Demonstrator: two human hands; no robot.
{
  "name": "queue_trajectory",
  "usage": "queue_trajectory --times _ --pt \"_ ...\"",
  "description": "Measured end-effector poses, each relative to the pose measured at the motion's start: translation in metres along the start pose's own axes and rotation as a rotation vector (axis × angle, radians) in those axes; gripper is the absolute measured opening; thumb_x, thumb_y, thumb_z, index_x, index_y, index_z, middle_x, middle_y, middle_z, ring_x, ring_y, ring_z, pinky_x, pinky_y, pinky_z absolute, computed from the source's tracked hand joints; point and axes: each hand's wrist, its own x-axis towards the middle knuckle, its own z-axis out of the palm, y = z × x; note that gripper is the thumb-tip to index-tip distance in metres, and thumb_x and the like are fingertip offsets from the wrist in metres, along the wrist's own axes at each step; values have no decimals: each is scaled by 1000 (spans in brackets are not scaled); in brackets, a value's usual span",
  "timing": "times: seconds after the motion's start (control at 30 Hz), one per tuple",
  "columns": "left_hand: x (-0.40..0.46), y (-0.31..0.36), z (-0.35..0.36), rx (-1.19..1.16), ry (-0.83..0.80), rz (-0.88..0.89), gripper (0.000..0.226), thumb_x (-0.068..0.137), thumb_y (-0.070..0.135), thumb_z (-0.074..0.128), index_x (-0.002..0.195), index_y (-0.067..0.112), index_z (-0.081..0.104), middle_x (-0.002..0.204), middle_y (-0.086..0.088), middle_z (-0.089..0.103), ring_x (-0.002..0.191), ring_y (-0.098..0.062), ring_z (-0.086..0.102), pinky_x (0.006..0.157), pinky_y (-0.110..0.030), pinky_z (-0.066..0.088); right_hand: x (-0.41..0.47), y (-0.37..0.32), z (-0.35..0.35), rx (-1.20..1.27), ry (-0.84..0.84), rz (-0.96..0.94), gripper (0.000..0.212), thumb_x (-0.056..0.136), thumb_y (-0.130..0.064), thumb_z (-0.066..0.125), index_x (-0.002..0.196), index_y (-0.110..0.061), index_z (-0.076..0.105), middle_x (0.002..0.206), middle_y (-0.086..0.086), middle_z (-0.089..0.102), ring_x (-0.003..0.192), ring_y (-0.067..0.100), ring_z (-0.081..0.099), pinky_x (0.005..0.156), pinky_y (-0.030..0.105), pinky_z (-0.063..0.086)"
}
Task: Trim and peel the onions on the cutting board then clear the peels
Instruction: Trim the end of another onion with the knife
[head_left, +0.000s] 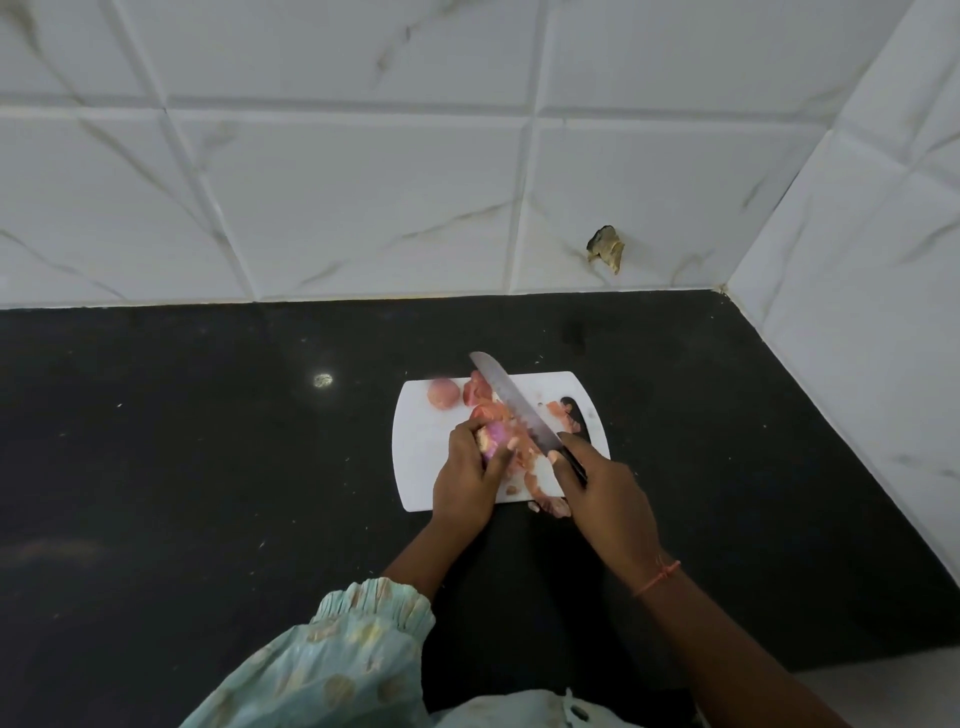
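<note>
1. Lying at the far left corner of the white cutting board, a peeled onion is sitting apart from both hands.
2. Reaching forward from a pale green sleeve, the left hand is curling its fingers and thumb around a purple onion on the board.
3. Slanting up to the left over pink peels, the knife is crossing just beside that onion.
4. Angling in from the right, the right hand is gripping the knife's dark handle, a thread bracelet circling its wrist.
</note>
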Motion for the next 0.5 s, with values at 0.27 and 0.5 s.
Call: queue_trajectory --times 0.27,0.5 --pt "1 2 -1 -39 -25 -25 81 81 76 41 141 22 36 135 8 50 107 -11 58 90 -33 53 -7 -4 4 -21 -34 -88 38 99 -47 44 135 -38 51 105 -7 71 91 9 65 69 24 49" --pt "1 -7 2 -18 4 -4 63 92 67 44 137 24 37 135 5 54 108 -14 61 92 -37 53 -8 -7 4 -109 -8 -121 35 99 -41 46 134 -42 52 107 -8 68 95 9 62 70 26 48"
